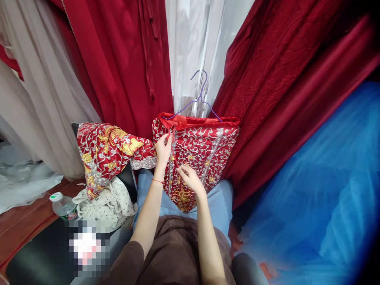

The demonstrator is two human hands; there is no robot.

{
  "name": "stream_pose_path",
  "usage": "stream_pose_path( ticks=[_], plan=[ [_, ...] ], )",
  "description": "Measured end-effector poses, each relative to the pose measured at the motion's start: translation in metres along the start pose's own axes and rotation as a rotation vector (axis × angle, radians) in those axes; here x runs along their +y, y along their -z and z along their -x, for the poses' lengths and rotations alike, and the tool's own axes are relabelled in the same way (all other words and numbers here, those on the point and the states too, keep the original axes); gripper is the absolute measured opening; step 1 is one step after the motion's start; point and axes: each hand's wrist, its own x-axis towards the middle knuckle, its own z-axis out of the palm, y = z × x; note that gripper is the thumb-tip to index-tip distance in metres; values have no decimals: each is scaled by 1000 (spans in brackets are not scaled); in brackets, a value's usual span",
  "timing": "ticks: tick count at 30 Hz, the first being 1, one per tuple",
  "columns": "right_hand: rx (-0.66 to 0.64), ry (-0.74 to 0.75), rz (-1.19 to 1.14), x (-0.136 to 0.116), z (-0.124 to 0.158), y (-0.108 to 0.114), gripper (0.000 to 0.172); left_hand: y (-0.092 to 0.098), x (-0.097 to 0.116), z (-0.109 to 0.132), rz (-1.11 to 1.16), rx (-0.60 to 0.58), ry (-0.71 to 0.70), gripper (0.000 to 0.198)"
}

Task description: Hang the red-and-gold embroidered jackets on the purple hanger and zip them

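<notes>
Head view: left hand [163,148], grip pinched on narrow red fabric tie [175,159]; right hand [191,179], lower and to right, grip closed on tie's lower stretch. Red garment with silver-and-gold embroidery [204,154] behind both grips. Purple wire hanger [201,96] above grips, at garment's top edge. Black-dotted white cloth [105,206] left of and below left grip.
</notes>
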Motion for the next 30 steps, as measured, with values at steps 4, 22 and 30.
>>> stream_pose_path(
  ticks=[4, 22, 30],
  plan=[
    [3, 25, 24, 0, -1, -1, 33, -2, 4, -8, -46, -127, -49, 20],
    [21, 27, 19, 1, 0, -1, 35, 0, 28, -1, 9, -9, -110, 22],
    [58, 28, 10, 5, 1, 3, 36, 2, 19, 6, 100, 129, -83, 26]
  ],
)
